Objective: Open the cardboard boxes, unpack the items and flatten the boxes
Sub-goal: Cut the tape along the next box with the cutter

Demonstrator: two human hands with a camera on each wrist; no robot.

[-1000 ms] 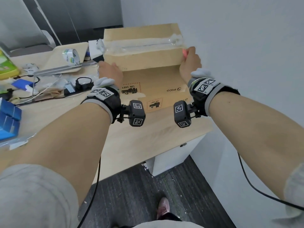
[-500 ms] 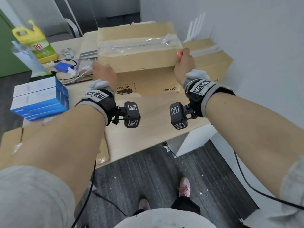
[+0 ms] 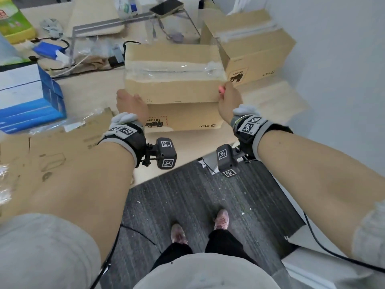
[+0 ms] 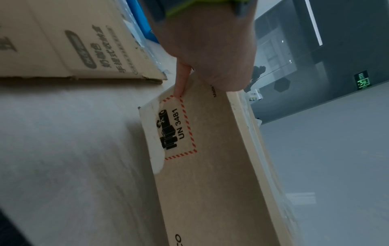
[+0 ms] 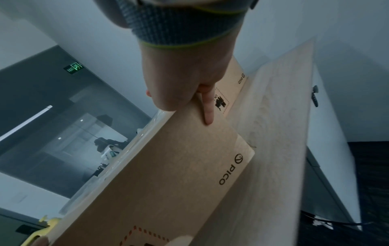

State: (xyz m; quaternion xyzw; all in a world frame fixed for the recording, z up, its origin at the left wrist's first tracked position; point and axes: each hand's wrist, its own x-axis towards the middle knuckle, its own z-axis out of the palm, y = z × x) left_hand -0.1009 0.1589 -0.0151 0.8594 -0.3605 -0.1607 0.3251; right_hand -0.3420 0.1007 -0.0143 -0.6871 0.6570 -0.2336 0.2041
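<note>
I had the desk [image 3: 89,88] under a sealed cardboard box [image 3: 175,90], tilted up on its near edge, a second box [image 3: 256,51] just beside its far right corner. My left hand [image 3: 131,105] and right hand [image 3: 229,101] clamped its ends, fingers curled round the edges. I judged it best set down flat, tape [image 3: 173,68] up, before slitting the seam.

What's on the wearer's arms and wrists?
Bare forearms with grey sleeves pushed up near the elbows. Each wrist wears a black-and-grey strap with white square-code tags over white padding: left strap, right strap. A black camera block with code tags hangs from each. Thin black cables trail off both arms.
</note>
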